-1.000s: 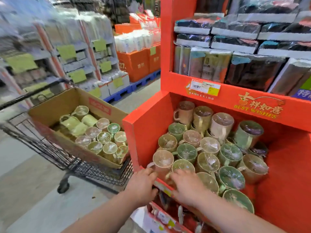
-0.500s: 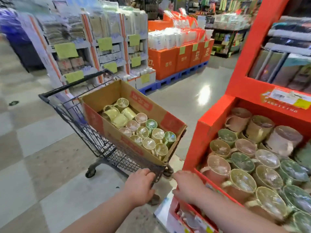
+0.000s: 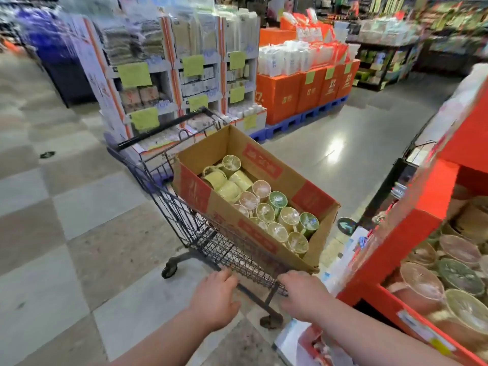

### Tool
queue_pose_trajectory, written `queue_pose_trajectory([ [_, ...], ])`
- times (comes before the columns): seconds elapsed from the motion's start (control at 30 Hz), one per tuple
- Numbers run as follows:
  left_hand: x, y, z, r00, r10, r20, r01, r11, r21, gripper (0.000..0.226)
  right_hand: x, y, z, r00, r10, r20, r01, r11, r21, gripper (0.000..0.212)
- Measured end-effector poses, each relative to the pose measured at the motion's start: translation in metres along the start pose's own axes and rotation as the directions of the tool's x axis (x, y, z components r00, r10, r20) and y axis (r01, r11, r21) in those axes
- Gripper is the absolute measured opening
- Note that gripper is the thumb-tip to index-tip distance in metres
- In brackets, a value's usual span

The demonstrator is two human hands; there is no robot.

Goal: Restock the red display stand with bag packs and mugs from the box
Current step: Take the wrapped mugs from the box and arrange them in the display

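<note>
An open cardboard box [image 3: 266, 165] sits tilted in a black wire shopping cart [image 3: 182, 215] at the centre. It holds several wrapped mugs [image 3: 264, 211], yellow, green and pink. The red display stand [image 3: 412, 233] fills the right edge, and its lower bin holds several wrapped mugs [image 3: 459, 276]. My left hand [image 3: 215, 299] and my right hand [image 3: 303, 295] both grip the cart's near wire rim, just below the box's near corner. No bag packs show clearly in this view.
White shelf displays [image 3: 169, 83] with yellow-green tags stand behind the cart. Orange boxes on a blue pallet [image 3: 303, 93] lie further back. Open floor spreads to the left and between the cart and the pallet. A flat printed carton [image 3: 295, 342] lies at the stand's foot.
My view swung left from the stand's mug bin to the cart. Both hands left the bin's front edge and now hold the cart's near rim; the cart sits closer to the stand.
</note>
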State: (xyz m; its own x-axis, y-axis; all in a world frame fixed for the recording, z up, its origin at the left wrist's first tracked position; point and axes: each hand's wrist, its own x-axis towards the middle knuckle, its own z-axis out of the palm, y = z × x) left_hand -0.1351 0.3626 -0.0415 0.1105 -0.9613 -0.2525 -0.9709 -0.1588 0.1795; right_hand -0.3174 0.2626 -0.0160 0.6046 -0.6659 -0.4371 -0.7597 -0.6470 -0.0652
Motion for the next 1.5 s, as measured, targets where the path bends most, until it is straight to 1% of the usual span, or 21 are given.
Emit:
queue_pose_trajectory([
  [0.17, 0.017, -0.007, -0.006, 1.0, -0.01, 0.023, 0.011, 0.999, -0.044, 0.051, 0.024, 0.004, -0.007, 1.0, 0.016, 0.018, -0.016, 1.0, 0.003, 0.045],
  [0.3, 0.041, -0.018, -0.02, 0.999, -0.036, -0.007, 0.035, 0.998, -0.057, 0.051, 0.057, 0.007, -0.023, 1.0, 0.001, 0.003, -0.001, 0.999, 0.038, 0.052],
  [0.4, 0.066, -0.027, -0.032, 0.999, -0.042, -0.007, 0.041, 0.997, -0.061, 0.053, 0.088, 0.014, -0.039, 1.0, -0.002, -0.013, 0.003, 0.997, 0.075, 0.049],
  [0.5, 0.097, -0.034, -0.045, 0.999, -0.038, -0.001, 0.038, 0.999, -0.024, 0.052, 0.114, 0.026, -0.054, 1.0, 0.015, -0.024, -0.012, 0.993, 0.119, 0.04],
  [0.53, 0.11, -0.036, -0.05, 0.999, -0.039, -0.006, 0.038, 0.999, -0.009, 0.052, 0.124, 0.033, -0.058, 0.999, 0.025, -0.026, -0.022, 0.99, 0.137, 0.04],
  [0.63, 0.149, -0.034, -0.066, 0.999, -0.035, -0.038, 0.035, 0.999, 0.02, 0.05, 0.151, 0.06, -0.067, 0.997, 0.078, -0.015, -0.073, 0.977, 0.199, 0.049],
  [0.87, 0.214, -0.026, -0.081, 0.999, -0.029, -0.041, 0.032, 0.996, 0.078, 0.048, 0.192, 0.101, -0.064, 0.987, 0.145, 0.069, -0.159, 0.948, 0.276, 0.052],
  [0.97, 0.23, -0.027, -0.083, 0.999, -0.036, -0.006, 0.036, 0.996, 0.086, 0.048, 0.201, 0.108, -0.057, 0.982, 0.162, 0.101, -0.185, 0.933, 0.309, 0.051],
  [1.13, 0.259, -0.041, -0.087, 0.997, -0.028, 0.077, 0.017, 0.991, 0.131, 0.052, 0.218, 0.109, -0.045, 0.973, 0.164, 0.163, -0.213, 0.913, 0.349, 0.041],
  [1.3, 0.291, -0.057, -0.083, 0.985, 0.032, 0.168, -0.058, 0.986, 0.154, 0.052, 0.231, 0.097, -0.03, 0.951, 0.184, 0.248, -0.28, 0.853, 0.441, 0.045],
  [1.4, 0.311, -0.069, -0.082, 0.971, 0.079, 0.224, -0.114, 0.983, 0.147, 0.051, 0.242, 0.089, -0.026, 0.924, 0.217, 0.314, -0.355, 0.793, 0.495, 0.046],
  [1.5, 0.334, -0.088, -0.082, 0.948, 0.116, 0.296, -0.165, 0.975, 0.148, 0.053, 0.256, 0.078, -0.026, 0.88, 0.26, 0.397, -0.453, 0.711, 0.538, 0.046],
])
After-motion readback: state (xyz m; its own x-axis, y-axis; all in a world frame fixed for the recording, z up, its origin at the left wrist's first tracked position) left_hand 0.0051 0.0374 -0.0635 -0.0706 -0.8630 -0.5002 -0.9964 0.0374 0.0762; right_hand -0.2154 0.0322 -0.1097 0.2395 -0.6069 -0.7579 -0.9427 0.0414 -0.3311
